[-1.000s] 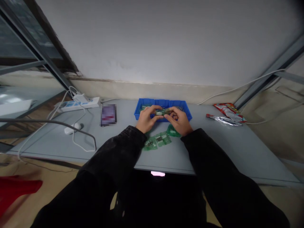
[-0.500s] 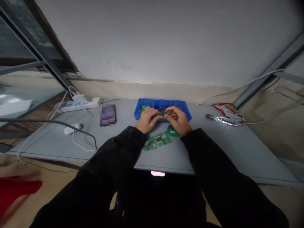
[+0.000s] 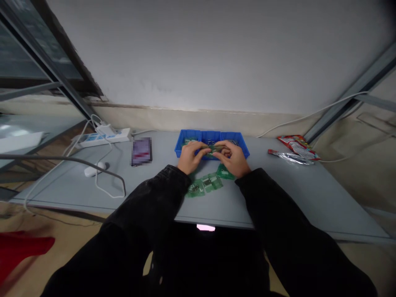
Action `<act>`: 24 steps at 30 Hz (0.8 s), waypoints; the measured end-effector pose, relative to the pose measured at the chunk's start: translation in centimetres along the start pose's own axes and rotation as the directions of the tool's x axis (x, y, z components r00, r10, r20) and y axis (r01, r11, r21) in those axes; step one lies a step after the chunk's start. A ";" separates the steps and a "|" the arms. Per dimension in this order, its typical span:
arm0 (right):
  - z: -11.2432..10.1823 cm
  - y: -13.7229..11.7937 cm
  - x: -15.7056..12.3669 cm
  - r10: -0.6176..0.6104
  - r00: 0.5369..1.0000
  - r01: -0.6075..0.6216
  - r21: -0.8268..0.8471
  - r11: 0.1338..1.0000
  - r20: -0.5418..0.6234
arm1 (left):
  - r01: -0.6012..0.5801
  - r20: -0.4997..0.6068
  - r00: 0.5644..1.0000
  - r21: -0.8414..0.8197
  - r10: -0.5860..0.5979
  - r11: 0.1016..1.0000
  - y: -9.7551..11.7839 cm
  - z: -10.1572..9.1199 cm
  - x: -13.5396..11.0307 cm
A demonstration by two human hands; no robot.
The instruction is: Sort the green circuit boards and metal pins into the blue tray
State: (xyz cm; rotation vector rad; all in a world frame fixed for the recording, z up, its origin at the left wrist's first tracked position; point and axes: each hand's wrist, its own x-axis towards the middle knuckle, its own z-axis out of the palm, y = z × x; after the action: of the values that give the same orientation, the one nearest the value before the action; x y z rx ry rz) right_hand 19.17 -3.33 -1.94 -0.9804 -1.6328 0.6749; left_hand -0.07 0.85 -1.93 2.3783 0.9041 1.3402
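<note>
Between my two hands is a small green plastic bag [image 3: 212,151], held in front of the blue compartment tray [image 3: 178,152]. My left hand [image 3: 191,157] pinches its left side between thumb and fingers. On its right side, my right hand [image 3: 232,158] is closed in the same way. The tray has three compartments: green bags [image 3: 189,141] show in the left one, and small metal parts [image 3: 211,141] in the middle one. Closer to me on the table lie two flat green bags with metal screws [image 3: 212,182] inside. Another green bag [image 3: 224,172] lies partly under my right wrist.
A power strip [image 3: 105,137] with white cables and a white mouse-like object [image 3: 94,169] sit at the left. Beside them lies a blurred purple packet [image 3: 141,152]. At the right are a red package [image 3: 297,145] and a silver wrapper [image 3: 292,157]. The table's front edge [image 3: 213,222] runs before me.
The fingers of my right hand have shifted slightly on the green bag, which shows a little flatter now. The bags on the table have not moved.
</note>
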 end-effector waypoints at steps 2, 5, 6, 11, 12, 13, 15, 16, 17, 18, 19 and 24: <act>0.1 0.2 0.1 0.014 0.998 -0.013 0.027 1.000 -0.065 | 0.042 -0.039 0.998 -0.020 -0.043 0.999 0.0 0.1 0.0; 0.4 0.4 0.3 0.010 0.990 -0.003 0.048 0.999 -0.141 | 0.089 -0.080 0.992 -0.051 -0.093 0.995 0.0 0.2 0.0; 0.4 0.4 0.3 0.007 0.988 0.000 0.047 0.999 -0.152 | 0.097 -0.077 0.992 -0.065 -0.102 0.993 0.0 0.2 0.0; 0.0 0.2 0.3 0.026 0.986 -0.020 0.037 0.999 -0.165 | 0.137 -0.061 0.988 -0.091 -0.142 0.986 -0.3 -0.2 0.1; -0.2 0.2 0.3 0.025 0.984 -0.017 0.042 0.999 -0.174 | 0.147 -0.079 0.985 -0.081 -0.153 0.986 -0.5 -0.4 0.3; -0.3 0.1 0.4 0.021 0.982 -0.012 0.045 0.999 -0.190 | 0.157 -0.102 0.981 -0.069 -0.164 0.985 -0.7 -0.8 0.4; -0.5 0.1 0.4 0.011 0.972 -0.003 0.037 0.999 -0.237 | 0.168 -0.171 0.969 -0.065 -0.176 0.984 -1.4 -1.6 1.0; -0.6 0.1 0.5 0.008 0.967 -0.001 0.028 1.000 -0.255 | 0.173 -0.202 0.963 -0.050 -0.180 0.984 -1.8 -2.1 1.4; -0.6 0.2 0.5 0.005 0.965 0.000 0.019 1.000 -0.263 | 0.181 -0.231 0.956 -0.028 -0.182 0.983 -2.4 -2.7 1.8; -0.5 0.2 0.5 0.002 0.965 0.001 0.011 1.000 -0.262 | 0.191 -0.247 0.951 -0.001 -0.185 0.982 -3.0 -3.2 2.3; -0.5 0.2 0.4 0.000 0.968 0.001 0.004 1.000 -0.249 | 0.205 -0.251 0.949 0.027 -0.192 0.978 -3.7 -3.7 2.7; -0.4 0.0 0.2 -0.008 0.993 0.005 -0.023 1.000 -0.116 | 0.296 -0.116 0.954 0.254 -0.275 0.921 -7.1 -5.2 4.6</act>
State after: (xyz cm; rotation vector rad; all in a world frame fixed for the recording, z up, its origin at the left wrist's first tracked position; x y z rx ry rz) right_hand 19.51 -3.18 -1.72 -1.0117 -1.5434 0.5857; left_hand -5.40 8.89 0.39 2.2732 1.4783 1.2689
